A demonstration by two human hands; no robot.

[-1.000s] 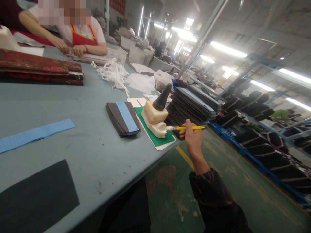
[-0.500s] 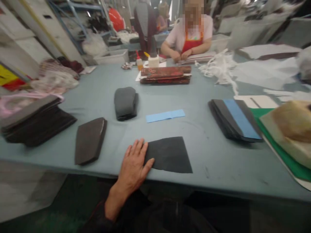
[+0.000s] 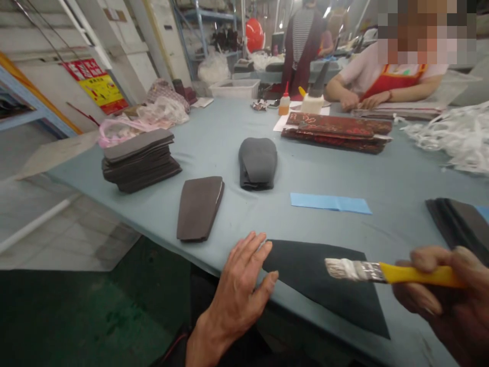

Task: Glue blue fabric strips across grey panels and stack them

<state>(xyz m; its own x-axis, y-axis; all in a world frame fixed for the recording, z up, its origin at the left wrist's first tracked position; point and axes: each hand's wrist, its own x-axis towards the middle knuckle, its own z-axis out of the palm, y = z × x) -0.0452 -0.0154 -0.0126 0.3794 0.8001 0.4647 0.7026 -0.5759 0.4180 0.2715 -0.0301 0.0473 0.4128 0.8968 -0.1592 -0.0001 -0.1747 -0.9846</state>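
Note:
My left hand (image 3: 244, 285) lies with fingers stretched out at the left end of a flat black fabric piece (image 3: 324, 270) near the table's front edge. In my right hand (image 3: 446, 295) is a paintbrush (image 3: 416, 273) with a yellow handle, held above the right part of that piece. White paste-like stuff coats its bristles, which point left. Behind the black piece lies a light blue strip (image 3: 330, 202). A folded dark grey bundle (image 3: 258, 162) and a brown-grey stack of pieces (image 3: 200, 209) rest to the left.
A taller stack of dark pieces (image 3: 139, 160) stands at the left edge. Further back are dark red patterned bundles (image 3: 338, 130), a glue bottle (image 3: 284, 104) and a white container (image 3: 312, 103). A co-worker (image 3: 397, 76) sits across the table beside white strips (image 3: 458, 135).
My right hand has come into view from the right, holding the paintbrush. The view has turned left, so things on the table appear further right. My left hand stays by the black piece.

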